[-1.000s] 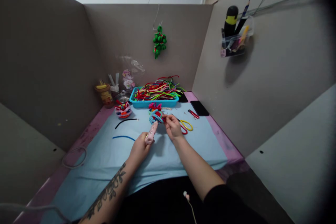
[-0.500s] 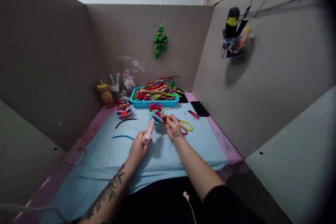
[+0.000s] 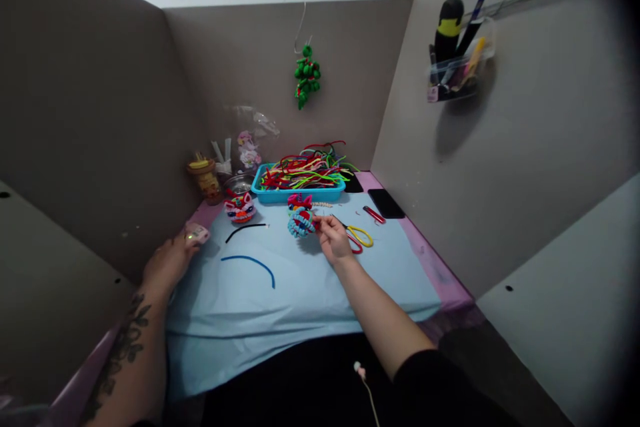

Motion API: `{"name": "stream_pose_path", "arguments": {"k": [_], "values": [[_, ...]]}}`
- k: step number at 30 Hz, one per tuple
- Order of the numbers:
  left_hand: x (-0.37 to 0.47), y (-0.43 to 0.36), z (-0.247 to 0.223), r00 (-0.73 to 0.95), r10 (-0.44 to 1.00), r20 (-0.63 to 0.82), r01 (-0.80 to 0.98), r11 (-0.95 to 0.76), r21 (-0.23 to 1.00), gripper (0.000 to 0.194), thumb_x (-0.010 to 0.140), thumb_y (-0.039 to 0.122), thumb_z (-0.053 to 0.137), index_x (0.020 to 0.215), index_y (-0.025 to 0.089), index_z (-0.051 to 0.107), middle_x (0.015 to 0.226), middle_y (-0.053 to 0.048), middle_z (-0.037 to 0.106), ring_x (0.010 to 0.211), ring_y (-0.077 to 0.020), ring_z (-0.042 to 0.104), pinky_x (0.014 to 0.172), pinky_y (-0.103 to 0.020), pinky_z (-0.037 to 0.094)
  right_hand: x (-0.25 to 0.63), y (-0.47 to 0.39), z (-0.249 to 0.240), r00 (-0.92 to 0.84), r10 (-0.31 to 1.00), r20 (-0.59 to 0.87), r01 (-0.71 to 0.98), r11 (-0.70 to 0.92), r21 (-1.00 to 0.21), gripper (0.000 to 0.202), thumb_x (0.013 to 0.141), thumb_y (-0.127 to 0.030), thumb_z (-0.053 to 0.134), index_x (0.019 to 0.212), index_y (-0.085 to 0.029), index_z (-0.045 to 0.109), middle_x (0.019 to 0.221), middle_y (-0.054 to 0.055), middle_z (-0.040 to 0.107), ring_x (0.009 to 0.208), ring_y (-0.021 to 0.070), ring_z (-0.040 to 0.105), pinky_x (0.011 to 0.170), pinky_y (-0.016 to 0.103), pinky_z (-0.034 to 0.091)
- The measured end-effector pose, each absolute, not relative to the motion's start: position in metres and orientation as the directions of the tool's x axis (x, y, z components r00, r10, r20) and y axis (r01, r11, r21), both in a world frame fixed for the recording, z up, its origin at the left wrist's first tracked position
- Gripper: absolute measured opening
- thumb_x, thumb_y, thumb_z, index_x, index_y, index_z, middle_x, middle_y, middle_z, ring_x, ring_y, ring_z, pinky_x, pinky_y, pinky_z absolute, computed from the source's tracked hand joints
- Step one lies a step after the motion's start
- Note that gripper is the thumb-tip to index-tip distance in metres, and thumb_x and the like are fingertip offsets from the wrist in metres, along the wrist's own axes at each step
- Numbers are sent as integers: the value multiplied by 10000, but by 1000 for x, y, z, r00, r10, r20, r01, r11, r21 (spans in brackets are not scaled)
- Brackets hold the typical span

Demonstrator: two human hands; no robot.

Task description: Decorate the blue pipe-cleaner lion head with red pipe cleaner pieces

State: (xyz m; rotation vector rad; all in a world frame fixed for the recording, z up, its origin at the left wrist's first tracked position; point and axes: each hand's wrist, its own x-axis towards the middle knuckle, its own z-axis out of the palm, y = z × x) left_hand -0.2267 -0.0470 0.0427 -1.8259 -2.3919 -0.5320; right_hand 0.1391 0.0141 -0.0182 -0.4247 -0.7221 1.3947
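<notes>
My left hand (image 3: 173, 259) is closed round a pink glue gun (image 3: 198, 234) at the left edge of the cloth; a small green light glows on it. In a fingertip pinch, my right hand (image 3: 334, 239) holds a light-blue and red pipe-cleaner piece (image 3: 301, 223) above the middle of the cloth. Just behind it, partly hidden, is a pink and red pipe-cleaner lion head (image 3: 299, 201). Another pink lion head (image 3: 240, 209) sits farther left. A blue pipe cleaner (image 3: 250, 259) and a black one (image 3: 245, 227) lie between my hands. Yellow-and-red-handled scissors (image 3: 361, 236) rest beside my right hand.
At the back stands a blue tray (image 3: 300, 195) heaped with coloured pipe cleaners. A metal bowl (image 3: 239, 183) and a jar (image 3: 206, 180) are back left. A phone (image 3: 385, 203) and a red cutter (image 3: 374, 215) lie right. Partition walls (image 3: 280, 80) surround three sides.
My left hand has moved left with the glue gun, away from the blue pipe-cleaner piece, to the cloth's left edge. My right hand keeps its pinch on the piece.
</notes>
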Motion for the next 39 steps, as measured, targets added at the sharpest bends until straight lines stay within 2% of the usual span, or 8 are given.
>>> {"name": "stream_pose_path", "arguments": {"k": [3, 7, 10, 13, 15, 22, 33, 39], "values": [[-251, -42, 36, -251, 964, 89, 967, 254, -21, 339, 859, 424, 454, 1044, 159, 557, 871, -89, 601, 855, -276, 588, 718, -365, 460, 140, 14, -18, 18, 979, 205, -731, 153, -666, 146, 665, -236, 720, 689, -195, 582, 859, 27, 686, 839, 175, 611, 836, 352, 461], [-233, -41, 40, -266, 945, 190, 961, 275, -18, 361, 849, 394, 459, 1098, 156, 568, 975, -140, 591, 954, -355, 564, 744, -467, 463, 140, 15, -18, 26, 981, 192, -731, 150, -666, 140, 670, -231, 699, 683, -201, 563, 862, 30, 689, 831, 181, 620, 832, 362, 471], [-176, -44, 39, -136, 935, 328, 930, 7, 368, 349, 785, 331, 552, 1058, 114, 564, 1038, -155, 587, 982, -306, 568, 807, -429, 471, 141, 16, -18, 1, 986, 166, -758, 109, -643, 153, 665, -213, 692, 676, -209, 540, 861, 22, 695, 816, 186, 630, 802, 367, 490], [-101, -42, 27, -64, 988, 140, 403, -103, 909, 480, 727, 357, 653, 1131, 143, 509, 1071, -131, 606, 932, -226, 610, 784, -357, 506, 143, 16, -18, -22, 986, 166, -773, 88, -628, 145, 684, -206, 676, 700, -218, 532, 879, 9, 699, 824, 177, 640, 807, 363, 497], [-58, -36, 19, -38, 999, -25, 9, 25, 1000, 543, 681, 286, 725, 1157, 165, 494, 1176, -143, 571, 938, -194, 620, 812, -338, 504, 144, 16, -18, -24, 986, 167, -774, 87, -627, 137, 700, -206, 663, 720, -226, 529, 885, 5, 701, 836, 172, 644, 820, 366, 499], [-12, -1, 14, 189, 951, -244, -622, 308, 720, 108, 841, 202, 558, 896, 133, 619, 854, -66, 674, 743, -136, 650, 727, -273, 538, 144, 16, -16, -67, 987, 147, -789, 38, -613, 139, 672, -205, 691, 701, -215, 555, 865, 12, 704, 825, 186, 643, 796, 372, 515], [-8, -3, -6, 115, 993, -22, -633, 90, 769, 231, 727, 179, 704, 942, 153, 622, 912, -38, 687, 850, -139, 649, 853, -274, 500, 142, 19, -22, -29, 999, 29, -682, 2, -731, 197, 630, -250, 740, 691, -192, 562, 969, 7, 657, 811, 164, 621, 637, 270, 477], [-6, -6, -6, 34, 998, 43, -634, -12, 773, 327, 668, 175, 753, 968, 174, 621, 932, -36, 679, 881, -148, 636, 868, -279, 473, 141, 21, -27, 133, 985, 107, -510, 161, -845, 152, 626, -256, 724, 692, -199, 599, 625, -45, 556, 595, 103, 507, 567, 229, 393]]}}
